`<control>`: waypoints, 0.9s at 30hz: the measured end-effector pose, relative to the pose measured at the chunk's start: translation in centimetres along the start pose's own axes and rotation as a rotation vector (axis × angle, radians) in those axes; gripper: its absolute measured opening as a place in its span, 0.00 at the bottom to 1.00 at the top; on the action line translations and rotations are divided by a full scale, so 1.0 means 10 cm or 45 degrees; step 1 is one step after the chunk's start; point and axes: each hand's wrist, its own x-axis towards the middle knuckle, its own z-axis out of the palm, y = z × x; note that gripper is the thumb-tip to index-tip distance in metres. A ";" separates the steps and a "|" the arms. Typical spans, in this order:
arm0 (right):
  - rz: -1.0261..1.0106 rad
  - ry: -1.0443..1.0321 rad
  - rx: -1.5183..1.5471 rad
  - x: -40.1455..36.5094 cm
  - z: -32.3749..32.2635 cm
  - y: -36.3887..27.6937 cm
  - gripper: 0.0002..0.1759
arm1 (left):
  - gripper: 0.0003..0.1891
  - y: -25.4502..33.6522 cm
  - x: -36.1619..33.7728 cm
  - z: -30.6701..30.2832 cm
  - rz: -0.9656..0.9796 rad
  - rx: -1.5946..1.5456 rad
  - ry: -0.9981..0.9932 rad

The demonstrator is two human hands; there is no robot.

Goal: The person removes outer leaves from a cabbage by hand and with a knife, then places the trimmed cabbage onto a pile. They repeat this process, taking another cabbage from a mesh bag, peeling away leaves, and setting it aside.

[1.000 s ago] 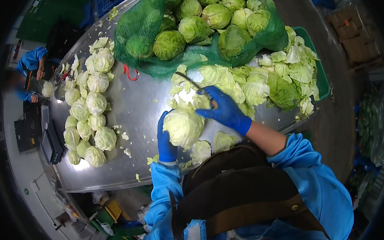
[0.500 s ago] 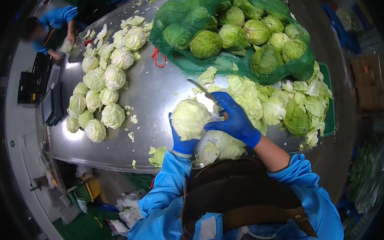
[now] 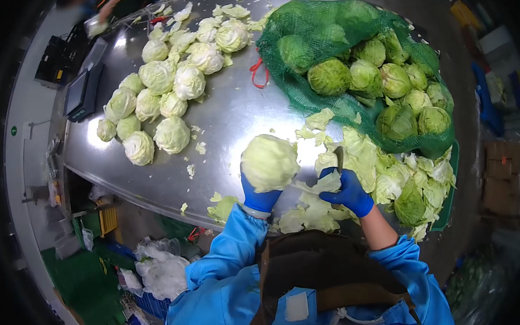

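A pale, trimmed cabbage (image 3: 269,162) rests in my left hand (image 3: 258,195), whose blue-gloved fingers hold it from below and the left. To its right, my right hand (image 3: 350,194), also blue-gloved, is closed around a knife (image 3: 339,157) with a curved blade pointing up. A torn pale leaf (image 3: 327,183) lies against the fingers of that hand. Loose leaves (image 3: 312,214) are spread on the metal table (image 3: 223,135) below and between my hands.
Trimmed cabbages (image 3: 172,135) stand grouped at the left. A green net bag (image 3: 303,95) of cabbages is at the back right, above a leaf pile (image 3: 393,182) and green crate (image 3: 450,196). A scale (image 3: 81,92) and another person's arm (image 3: 110,5) are at the far left.
My right hand with the knife has moved right and down, away from the cabbage, with a leaf at its fingers. The view has shifted, and the other person is now mostly out of frame.
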 end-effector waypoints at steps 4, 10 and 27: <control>-0.011 0.268 -0.324 0.06 -0.04 0.03 0.22 | 0.29 0.11 0.33 -0.10 0.282 0.866 0.260; 0.149 0.333 0.612 0.26 0.49 -0.36 0.11 | 0.30 0.21 0.37 0.05 -0.026 -0.984 0.223; -0.129 0.414 0.204 0.08 0.31 -0.10 0.28 | 0.52 0.69 0.07 0.14 -0.074 -0.809 0.059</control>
